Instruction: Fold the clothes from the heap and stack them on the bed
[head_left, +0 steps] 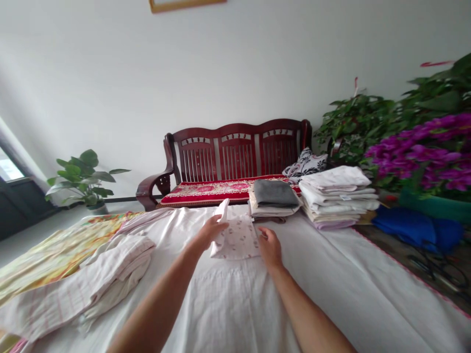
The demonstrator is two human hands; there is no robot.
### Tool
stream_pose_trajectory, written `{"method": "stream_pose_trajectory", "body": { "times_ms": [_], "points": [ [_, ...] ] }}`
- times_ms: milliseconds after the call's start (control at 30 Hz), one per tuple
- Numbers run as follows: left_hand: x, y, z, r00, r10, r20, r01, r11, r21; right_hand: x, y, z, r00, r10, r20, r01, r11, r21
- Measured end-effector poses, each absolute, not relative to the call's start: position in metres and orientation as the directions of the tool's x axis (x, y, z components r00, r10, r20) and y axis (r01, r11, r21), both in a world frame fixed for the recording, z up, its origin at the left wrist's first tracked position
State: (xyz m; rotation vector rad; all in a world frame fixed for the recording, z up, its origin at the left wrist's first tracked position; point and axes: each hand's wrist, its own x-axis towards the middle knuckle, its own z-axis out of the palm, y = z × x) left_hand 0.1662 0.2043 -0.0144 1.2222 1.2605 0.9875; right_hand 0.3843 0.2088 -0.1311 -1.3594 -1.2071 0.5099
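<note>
Left hand (215,231) pinching up left side of printed cloth (238,239), which sits on white sheet (224,306). Right hand (271,247) half-curled by right edge, honestly can't tell if gripping.

— What's on your sheet (320,289)?
— My spotted cloth (239,240), toward the far edge; a grey-topped pile (275,194) beside it; a taller pile (338,198), far right corner; striped cloth (84,284) leftward, partly over yellow cloth (55,250).
</note>
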Motion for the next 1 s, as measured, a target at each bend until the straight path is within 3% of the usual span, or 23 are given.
{"method": "stream_pose_trajectory", "body": {
  "times_ms": [233, 467, 633, 900, 1000],
  "points": [
    [0.22, 0.197, -0.045, 0.193, 0.92, -0.34, 0.141, 0.317, 0.938, 0.387, 0.207, -0.131, 0.383, 0.843, 0.378, 0.3, 0.274, -0.914],
    [0.206, 0.202, -0.05, 0.013, 0.99, -0.142, 0.083, 0.14, 0.987, 0.38, 0.2, -0.12, 0.25, 0.818, 0.518, 0.424, 0.389, -0.818],
    [0.196, 0.207, -0.063, -0.021, 0.99, -0.139, 0.075, 0.141, 0.987, 0.374, 0.195, -0.113, 0.008, 0.887, 0.461, 0.619, 0.358, -0.699],
    [0.168, 0.223, -0.072, -0.303, 0.949, -0.087, 0.126, 0.13, 0.983, 0.376, 0.199, -0.119, 0.084, 0.874, 0.478, 0.625, 0.327, -0.709],
    [0.166, 0.227, -0.074, -0.317, 0.938, -0.139, 0.114, 0.183, 0.976, 0.377, 0.2, -0.119, 0.095, 0.876, 0.473, 0.615, 0.322, -0.72]
  ]
}}
